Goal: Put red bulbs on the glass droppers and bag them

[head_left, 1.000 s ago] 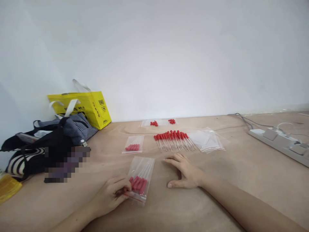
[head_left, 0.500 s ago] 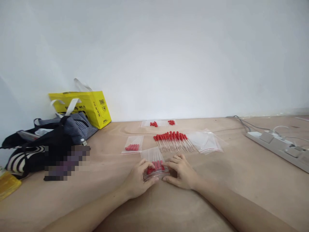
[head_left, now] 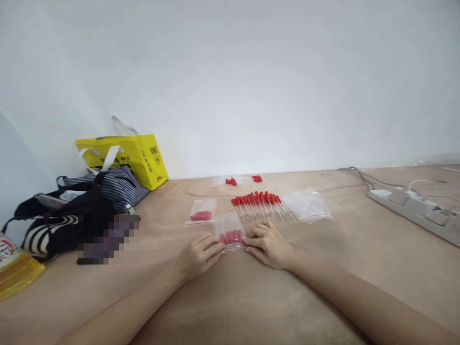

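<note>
A clear zip-lock bag (head_left: 229,223) lies flat on the table before me, its red-striped zip edge facing me. Inside it are several droppers with red rubber bulbs (head_left: 232,236) in a row, bulbs toward the zip. My left hand (head_left: 203,254) is closed, thumb and fingers pinching the left end of the zip edge. At the right end, my right hand (head_left: 269,246) pinches the same edge, its other fingers curled. Just beyond and to the left lies another bag of red-bulbed droppers (head_left: 201,215). Loose red-bulbed droppers (head_left: 260,205) are fanned out beyond my right hand.
Flat clear bags (head_left: 311,208) lie right of the loose droppers. More filled bags (head_left: 242,181) lie by the wall. A power strip (head_left: 413,211) with cables stands at right. On the left are a yellow bag (head_left: 153,167), a striped bag (head_left: 124,189), a black bag (head_left: 89,220) and a yellow-liquid bottle (head_left: 21,270).
My left hand has drawn back left from over the bag to its corner. The bag now lies flatter, with its row of red bulbs uncovered. The view has shifted slightly.
</note>
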`<state>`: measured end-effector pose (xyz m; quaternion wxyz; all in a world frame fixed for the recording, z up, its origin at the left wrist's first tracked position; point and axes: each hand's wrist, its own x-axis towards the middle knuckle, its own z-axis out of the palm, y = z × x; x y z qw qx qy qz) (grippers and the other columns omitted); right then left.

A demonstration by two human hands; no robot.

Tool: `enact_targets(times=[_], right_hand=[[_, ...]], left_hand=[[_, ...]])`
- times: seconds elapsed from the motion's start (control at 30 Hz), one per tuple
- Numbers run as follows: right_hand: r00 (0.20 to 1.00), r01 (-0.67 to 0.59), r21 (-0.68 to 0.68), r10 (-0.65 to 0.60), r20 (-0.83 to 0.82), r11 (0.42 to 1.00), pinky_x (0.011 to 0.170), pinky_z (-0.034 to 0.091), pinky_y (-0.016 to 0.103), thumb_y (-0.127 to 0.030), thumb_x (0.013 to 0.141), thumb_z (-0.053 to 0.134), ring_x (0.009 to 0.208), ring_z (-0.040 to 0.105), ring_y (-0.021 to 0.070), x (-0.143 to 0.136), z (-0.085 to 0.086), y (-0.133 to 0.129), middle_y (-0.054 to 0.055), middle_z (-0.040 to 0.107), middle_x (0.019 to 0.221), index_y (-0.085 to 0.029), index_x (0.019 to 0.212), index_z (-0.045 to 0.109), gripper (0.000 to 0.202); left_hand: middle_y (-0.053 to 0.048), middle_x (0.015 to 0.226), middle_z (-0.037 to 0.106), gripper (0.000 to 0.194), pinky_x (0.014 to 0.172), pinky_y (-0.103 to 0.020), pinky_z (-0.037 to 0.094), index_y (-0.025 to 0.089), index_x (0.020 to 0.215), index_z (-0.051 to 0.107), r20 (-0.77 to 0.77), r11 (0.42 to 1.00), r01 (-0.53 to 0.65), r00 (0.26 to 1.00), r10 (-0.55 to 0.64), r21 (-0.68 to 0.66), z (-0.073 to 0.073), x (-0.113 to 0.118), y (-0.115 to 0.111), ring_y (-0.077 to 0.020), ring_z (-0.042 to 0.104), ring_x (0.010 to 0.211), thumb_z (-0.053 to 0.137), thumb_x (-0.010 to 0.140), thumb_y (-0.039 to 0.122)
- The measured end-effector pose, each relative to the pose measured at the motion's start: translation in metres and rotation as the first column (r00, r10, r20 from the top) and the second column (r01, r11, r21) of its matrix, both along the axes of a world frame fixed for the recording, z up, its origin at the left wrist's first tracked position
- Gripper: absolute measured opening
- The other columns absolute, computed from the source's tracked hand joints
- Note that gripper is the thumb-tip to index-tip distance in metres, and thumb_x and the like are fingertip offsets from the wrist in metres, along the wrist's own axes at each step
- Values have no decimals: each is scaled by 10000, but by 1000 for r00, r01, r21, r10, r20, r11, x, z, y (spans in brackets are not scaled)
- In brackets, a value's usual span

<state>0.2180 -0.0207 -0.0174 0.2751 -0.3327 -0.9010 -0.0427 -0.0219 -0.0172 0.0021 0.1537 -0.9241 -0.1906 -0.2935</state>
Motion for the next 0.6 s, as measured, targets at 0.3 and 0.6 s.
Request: enact_targets(times=[0.3, 0.6], right_hand=[[1000, -10, 97, 9, 8, 995, 747, 244, 330, -292, 808, 486, 726, 470, 134, -10, -1, 4, 9, 570, 707, -247, 856, 645, 172], [989, 143, -4, -143, -27, 990, 774, 258, 346, -376, 757, 532, 796, 492, 161, -6, -1, 3, 24, 580, 818, -216, 1003, 564, 294]], left_hand=[[-10, 681, 614, 218, 543, -202, 433, 169, 805, 606, -11, 1000, -2, 1000, 1, -23, -6, 1, 6, -105, 543, 593, 395, 859, 152], [-5, 727, 650, 217, 611, -207, 468, 183, 766, 613, 105, 967, -40, 992, 68, -250, -10, -2, 9, -113, 596, 668, 415, 853, 177]])
